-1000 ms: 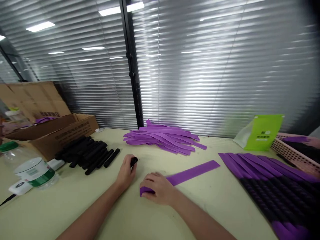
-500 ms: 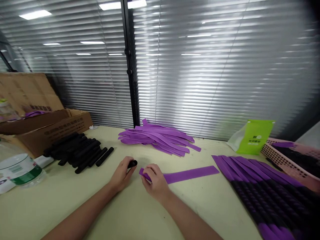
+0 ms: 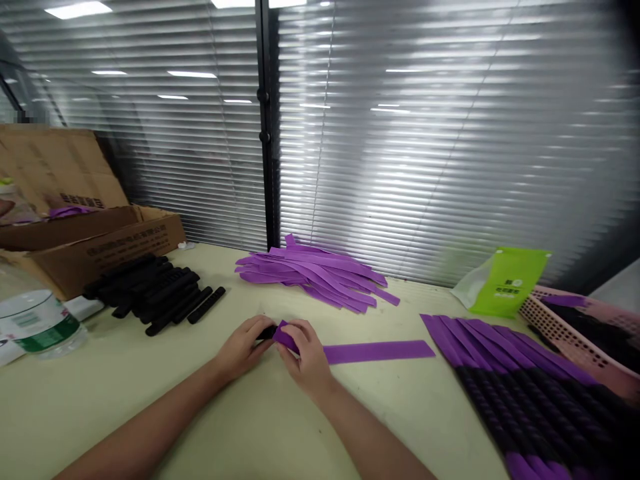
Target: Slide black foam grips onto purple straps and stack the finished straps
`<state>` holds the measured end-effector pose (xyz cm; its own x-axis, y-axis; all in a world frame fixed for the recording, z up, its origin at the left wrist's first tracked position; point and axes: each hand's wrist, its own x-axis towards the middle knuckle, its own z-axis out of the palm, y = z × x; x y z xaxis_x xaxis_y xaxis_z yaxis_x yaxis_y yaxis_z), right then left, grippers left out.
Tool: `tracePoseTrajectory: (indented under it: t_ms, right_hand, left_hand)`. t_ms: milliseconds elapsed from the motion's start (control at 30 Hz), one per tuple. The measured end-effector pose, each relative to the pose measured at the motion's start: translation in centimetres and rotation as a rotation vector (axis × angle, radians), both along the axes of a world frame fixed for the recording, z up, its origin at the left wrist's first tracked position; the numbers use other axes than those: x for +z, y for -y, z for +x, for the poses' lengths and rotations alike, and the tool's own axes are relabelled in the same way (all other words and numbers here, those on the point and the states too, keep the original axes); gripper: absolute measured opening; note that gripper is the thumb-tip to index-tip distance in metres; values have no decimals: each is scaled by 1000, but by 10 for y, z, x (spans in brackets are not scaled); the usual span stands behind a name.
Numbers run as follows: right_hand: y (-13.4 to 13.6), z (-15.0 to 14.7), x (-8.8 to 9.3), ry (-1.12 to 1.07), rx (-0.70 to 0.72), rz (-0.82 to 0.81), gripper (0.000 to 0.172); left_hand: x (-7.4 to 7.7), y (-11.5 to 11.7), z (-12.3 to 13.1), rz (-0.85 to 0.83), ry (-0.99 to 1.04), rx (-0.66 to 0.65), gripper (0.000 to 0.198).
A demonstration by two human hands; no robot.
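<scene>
My left hand (image 3: 244, 348) is closed on a short black tube (image 3: 268, 331), which shows only at its tip between the two hands. My right hand (image 3: 306, 355) pinches the near end of a long purple strip (image 3: 380, 351) and holds it up against the tube. The remainder of the strip lies flat on the pale table (image 3: 210, 413), running off to the right. Both hands touch each other at the middle of the table.
A heap of black tubes (image 3: 153, 293) lies at the left, beside an open cardboard box (image 3: 90, 243) and a plastic bottle (image 3: 43, 330). Loose purple strips (image 3: 313, 273) are piled at the back. Wrapped purple-and-black pieces (image 3: 530, 393), a green pouch (image 3: 503, 281) and a pink basket (image 3: 585, 323) are at the right.
My right hand lifted the strip's end off the table and brought it left to the black tube. My left hand closed in toward it. The view shifted slightly.
</scene>
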<state>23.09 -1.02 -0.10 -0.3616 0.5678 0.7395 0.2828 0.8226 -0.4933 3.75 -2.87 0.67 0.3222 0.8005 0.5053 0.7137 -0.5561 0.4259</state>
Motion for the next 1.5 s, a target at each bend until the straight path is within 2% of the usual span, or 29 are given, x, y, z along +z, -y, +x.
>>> tracePoseTrajectory:
  t_ms: [400, 600, 933, 1267, 1500]
  right_hand:
    - [-1, 1, -3, 8, 77, 48, 28]
    - [-2, 2, -3, 11, 63, 76, 27]
    - [-1, 2, -1, 35, 13, 97, 27]
    - [-1, 0, -1, 91, -31, 101, 24]
    - [-3, 0, -4, 127, -40, 124, 23]
  left_hand:
    - [3, 0, 2, -13, 64, -5, 21]
    - [1, 1, 1, -44, 52, -10, 24]
    - [-12, -4, -5, 116, -39, 19, 27]
    - [-1, 2, -5, 91, -168, -48, 41]
    - [3, 1, -2, 44, -206, 17, 31]
